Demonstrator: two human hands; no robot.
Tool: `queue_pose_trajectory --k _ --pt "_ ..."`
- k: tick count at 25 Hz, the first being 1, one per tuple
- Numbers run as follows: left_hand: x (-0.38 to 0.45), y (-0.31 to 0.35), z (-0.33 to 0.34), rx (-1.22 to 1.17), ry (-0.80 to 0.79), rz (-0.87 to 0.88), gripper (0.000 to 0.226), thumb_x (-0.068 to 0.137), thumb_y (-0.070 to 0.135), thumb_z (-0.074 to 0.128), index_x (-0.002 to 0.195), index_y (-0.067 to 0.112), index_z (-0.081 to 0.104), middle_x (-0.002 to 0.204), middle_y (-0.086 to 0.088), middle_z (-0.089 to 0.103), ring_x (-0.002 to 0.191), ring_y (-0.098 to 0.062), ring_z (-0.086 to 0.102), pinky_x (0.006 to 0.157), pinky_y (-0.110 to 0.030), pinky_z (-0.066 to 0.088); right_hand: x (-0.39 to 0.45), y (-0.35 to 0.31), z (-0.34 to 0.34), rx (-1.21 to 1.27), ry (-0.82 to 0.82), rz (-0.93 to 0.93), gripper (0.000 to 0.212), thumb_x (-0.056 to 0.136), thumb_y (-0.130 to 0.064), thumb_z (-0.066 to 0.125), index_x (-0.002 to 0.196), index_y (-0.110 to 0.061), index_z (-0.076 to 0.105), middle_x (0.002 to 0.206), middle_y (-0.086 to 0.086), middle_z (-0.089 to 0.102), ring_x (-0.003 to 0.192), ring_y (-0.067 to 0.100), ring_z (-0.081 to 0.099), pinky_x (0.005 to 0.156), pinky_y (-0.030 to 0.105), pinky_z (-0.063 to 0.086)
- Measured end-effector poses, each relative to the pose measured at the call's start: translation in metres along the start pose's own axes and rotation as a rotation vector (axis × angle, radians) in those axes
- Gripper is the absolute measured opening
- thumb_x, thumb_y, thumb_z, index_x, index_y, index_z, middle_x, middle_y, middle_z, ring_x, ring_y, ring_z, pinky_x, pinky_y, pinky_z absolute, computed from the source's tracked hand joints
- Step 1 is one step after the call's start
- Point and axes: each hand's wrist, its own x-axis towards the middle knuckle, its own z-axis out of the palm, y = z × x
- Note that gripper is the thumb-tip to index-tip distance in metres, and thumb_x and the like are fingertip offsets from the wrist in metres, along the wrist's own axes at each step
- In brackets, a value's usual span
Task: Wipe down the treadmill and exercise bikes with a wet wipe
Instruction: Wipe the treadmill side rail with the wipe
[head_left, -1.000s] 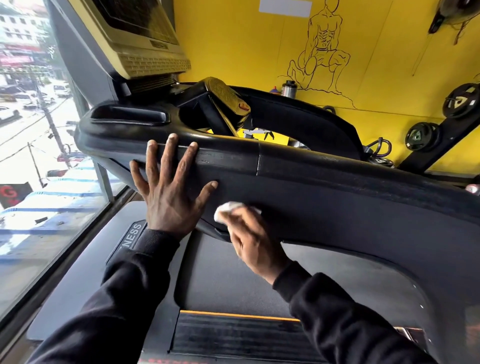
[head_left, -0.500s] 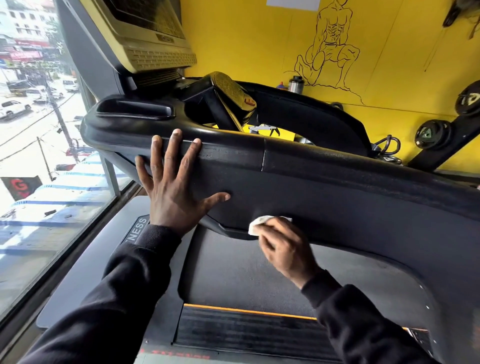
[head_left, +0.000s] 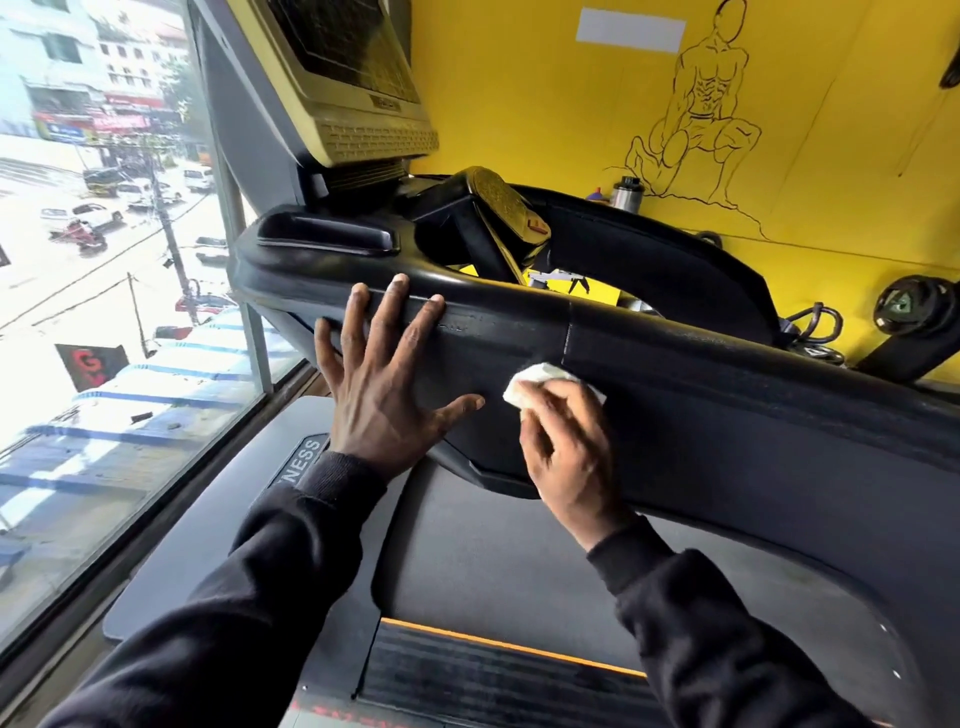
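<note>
Left hand lies flat, fingers spread wide, on my treadmill's black console panel; right hand, just beside its thumb, presses a bunched white wet wipe against that panel.

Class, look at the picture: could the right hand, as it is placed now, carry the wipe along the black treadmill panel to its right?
Probably yes. The right hand presses the wet wipe against the treadmill panel, and the panel to its right shows nothing lying on it. The left hand rests on the other side.

Bright, overexposed daylight from the window, wide-angle bending at the edges.
</note>
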Motion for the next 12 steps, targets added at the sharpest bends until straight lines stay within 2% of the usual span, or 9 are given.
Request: queue_pose_trajectory --k 2,3,6,8,10,12 --pt "0.001 -0.008 -0.005 -0.006 0.023 -0.056 0.097 0.067 0.078 0.062 0.147 0.027 0.041 0.160 -0.009 0.028 0.147 -0.037 0.018 0.112 -0.067 0.013 -0.005 -0.005 0.003 0.061 -0.099 -0.112 0.017 0.088 0.004 0.060 0.094 -0.006 0.073 0.099 0.004 0.064 0.101 0.018 0.063 0.094 0.032 0.050" --pt "0.002 -0.012 -0.008 -0.013 0.030 -0.083 0.096 0.068 0.078 0.061 0.147 0.026 0.042 0.160 -0.009 0.027 0.148 -0.036 0.018 0.112 -0.066 0.013 -0.002 -0.006 0.004 0.076 -0.118 -0.106 0.016 0.087 0.003 0.060 0.091 -0.008 0.072 0.098 0.002 0.064 0.098 0.019 0.064 0.089 0.034 0.051" --pt "0.001 -0.022 -0.010 -0.012 0.020 -0.086 0.095 0.070 0.077 0.059 0.147 0.025 0.042 0.161 -0.008 0.025 0.149 -0.034 0.016 0.113 -0.065 0.010 0.020 -0.012 0.007 0.018 -0.050 0.026 0.019 0.084 0.000 0.062 0.098 -0.009 0.072 0.099 0.006 0.064 0.097 0.021 0.062 0.090 0.031 0.048" --pt "0.000 -0.024 -0.011 -0.007 0.010 -0.074 0.094 0.071 0.076 0.059 0.148 0.026 0.040 0.161 -0.007 0.025 0.149 -0.034 0.015 0.113 -0.066 0.011 0.015 -0.018 0.012 0.003 -0.135 -0.060 0.021 0.083 0.002 0.060 0.098 -0.009 0.071 0.101 0.004 0.063 0.096 0.020 0.060 0.089 0.029 0.049" --pt "-0.001 -0.026 -0.012 -0.002 -0.001 -0.065 0.093 0.071 0.074 0.060 0.148 0.027 0.039 0.161 -0.006 0.024 0.149 -0.033 0.015 0.112 -0.066 0.012 0.001 -0.021 0.014 0.003 -0.257 -0.178 0.018 0.084 0.001 0.058 0.091 -0.011 0.070 0.099 0.000 0.064 0.089 0.018 0.061 0.080 0.032 0.052" --pt "-0.001 -0.029 -0.013 0.004 -0.014 -0.054 0.093 0.071 0.072 0.062 0.149 0.028 0.037 0.162 -0.005 0.023 0.150 -0.032 0.014 0.113 -0.064 0.012 0.009 -0.023 0.018 -0.011 -0.230 -0.125 0.015 0.084 -0.001 0.060 0.088 -0.011 0.070 0.095 0.001 0.063 0.086 0.020 0.059 0.078 0.035 0.052"
